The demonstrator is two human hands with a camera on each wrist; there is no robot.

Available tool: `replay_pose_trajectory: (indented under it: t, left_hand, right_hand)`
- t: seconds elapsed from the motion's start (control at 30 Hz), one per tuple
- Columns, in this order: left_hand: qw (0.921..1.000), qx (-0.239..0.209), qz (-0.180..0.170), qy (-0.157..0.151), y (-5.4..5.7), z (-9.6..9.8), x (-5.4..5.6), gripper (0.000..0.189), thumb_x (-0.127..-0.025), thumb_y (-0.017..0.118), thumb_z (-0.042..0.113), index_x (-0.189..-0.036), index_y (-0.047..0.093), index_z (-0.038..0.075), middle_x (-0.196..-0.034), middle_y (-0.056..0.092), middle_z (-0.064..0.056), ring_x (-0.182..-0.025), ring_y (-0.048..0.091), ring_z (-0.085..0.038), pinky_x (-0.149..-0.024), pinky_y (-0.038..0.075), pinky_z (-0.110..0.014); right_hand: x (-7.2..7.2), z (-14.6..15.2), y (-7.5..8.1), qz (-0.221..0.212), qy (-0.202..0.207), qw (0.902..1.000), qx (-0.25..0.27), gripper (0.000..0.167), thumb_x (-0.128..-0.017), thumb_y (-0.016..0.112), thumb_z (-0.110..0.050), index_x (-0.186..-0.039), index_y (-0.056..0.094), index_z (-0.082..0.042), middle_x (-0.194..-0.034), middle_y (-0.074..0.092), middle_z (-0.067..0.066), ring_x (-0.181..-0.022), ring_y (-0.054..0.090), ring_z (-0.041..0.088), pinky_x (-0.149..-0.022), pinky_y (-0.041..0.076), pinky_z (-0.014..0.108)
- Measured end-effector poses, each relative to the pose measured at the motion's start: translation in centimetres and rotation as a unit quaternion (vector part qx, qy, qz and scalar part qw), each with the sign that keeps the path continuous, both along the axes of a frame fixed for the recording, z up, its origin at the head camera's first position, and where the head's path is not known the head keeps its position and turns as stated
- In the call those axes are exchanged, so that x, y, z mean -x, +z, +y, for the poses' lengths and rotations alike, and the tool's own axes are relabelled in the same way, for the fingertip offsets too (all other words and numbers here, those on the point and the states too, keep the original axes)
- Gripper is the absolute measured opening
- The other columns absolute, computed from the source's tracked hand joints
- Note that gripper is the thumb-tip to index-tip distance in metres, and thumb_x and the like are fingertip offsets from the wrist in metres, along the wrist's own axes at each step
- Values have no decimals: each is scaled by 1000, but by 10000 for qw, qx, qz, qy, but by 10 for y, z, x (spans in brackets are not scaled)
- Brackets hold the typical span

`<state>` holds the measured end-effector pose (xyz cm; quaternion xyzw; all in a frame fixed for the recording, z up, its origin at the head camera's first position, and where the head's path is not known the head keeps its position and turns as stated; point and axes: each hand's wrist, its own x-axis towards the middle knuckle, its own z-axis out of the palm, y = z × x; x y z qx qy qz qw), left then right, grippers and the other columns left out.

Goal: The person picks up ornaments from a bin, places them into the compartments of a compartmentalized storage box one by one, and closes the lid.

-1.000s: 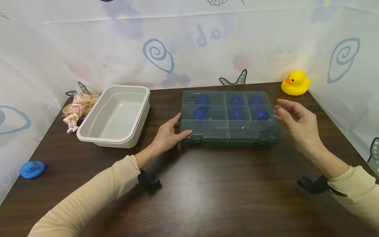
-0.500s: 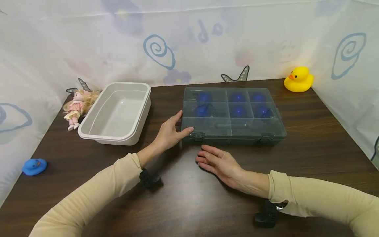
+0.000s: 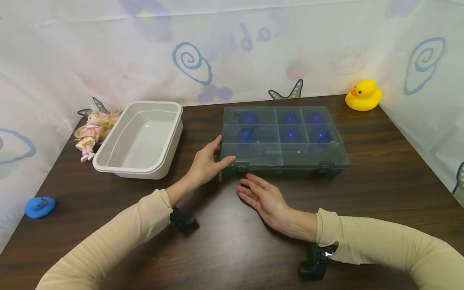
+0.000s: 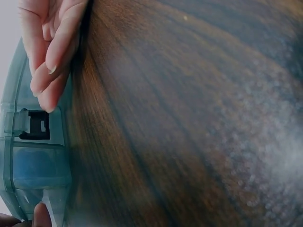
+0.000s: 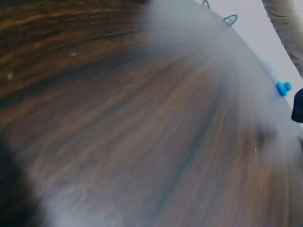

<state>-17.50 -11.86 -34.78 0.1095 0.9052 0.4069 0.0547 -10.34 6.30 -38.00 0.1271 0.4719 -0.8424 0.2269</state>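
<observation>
A translucent grey-green compartment box (image 3: 306, 159) lies closed on the table, several round blue things (image 3: 291, 135) showing through its lid. My left hand (image 3: 203, 165) holds its front left corner, thumb on the front edge, fingers along the left side. Just below the left front latch (image 3: 242, 167), my right hand (image 3: 266, 203) has its fingers loosely extended, holding nothing. In the left wrist view, the fingertips (image 4: 49, 101) of the right hand are right at the latch (image 4: 38, 125). The right wrist view shows neither the box nor that hand's fingers.
Left of the box stands a white plastic tub (image 3: 164, 163), with a doll (image 3: 88, 135) lying against its far side. A blue rubber duck (image 3: 40, 207) sits at the left table edge. At the back right is a yellow duck (image 3: 363, 95). Printed cloth (image 3: 235, 72) hangs behind the table.
From beside the box's right edge, my right hand has swung left and toward me to the left latch, shifting only slightly over the last half second. The left hand stays on the corner.
</observation>
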Motion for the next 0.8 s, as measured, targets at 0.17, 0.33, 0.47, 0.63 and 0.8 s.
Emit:
replay_pose_trajectory:
  t: [0.17, 0.33, 0.47, 0.63, 0.8]
  left_hand:
    - [10000, 5, 10, 36, 0, -1, -1, 78, -89, 66, 29, -148, 24, 0, -145, 39, -18, -120, 51, -32, -89, 49, -45]
    - [10000, 22, -16, 42, -1, 0, -1, 78, -89, 65, 30, -148, 24, 1, -145, 40, -18, -120, 51, -32, -90, 49, -45]
    - [10000, 35, 1, 69, -1, -1, -1, 78, -89, 66, 30, -147, 24, 0, -144, 41, -19, -120, 51, -33, -90, 49, -45]
    - [10000, 32, 58, 68, -1, -1, -1, 78, -88, 66, 30, -147, 25, -1, -143, 42, -19, -119, 52, -33, -90, 49, -45]
    - [10000, 36, 46, 55, -1, 0, -1, 78, -88, 66, 30, -147, 24, -1, -142, 44, -19, -119, 52, -32, -90, 49, -45]
  right_hand:
    - [1, 4, -1, 218, 34, 9995, -239, 40, -101, 38, -4, -139, 35, 7, -132, 49, 22, -95, 65, 12, -88, 51, 28]
    - [3, 5, -1, 172, 227, 9992, -266, 42, -101, 39, -3, -141, 33, 7, -136, 47, 24, -93, 65, 11, -90, 50, 28]
    - [6, 5, -2, 114, 251, 9990, -340, 35, -100, 41, -2, -133, 38, 9, -112, 61, 16, -89, 66, 11, -88, 51, 29]
    - [12, 4, -1, 286, 414, 9976, -477, 17, -99, 45, -3, -115, 45, 3, -91, 63, 4, -82, 67, 11, -81, 54, 27]
    - [18, 0, 0, 382, 463, 9962, -623, 19, -99, 48, -16, -107, 51, 1, -82, 65, 1, -75, 68, 11, -74, 56, 26]
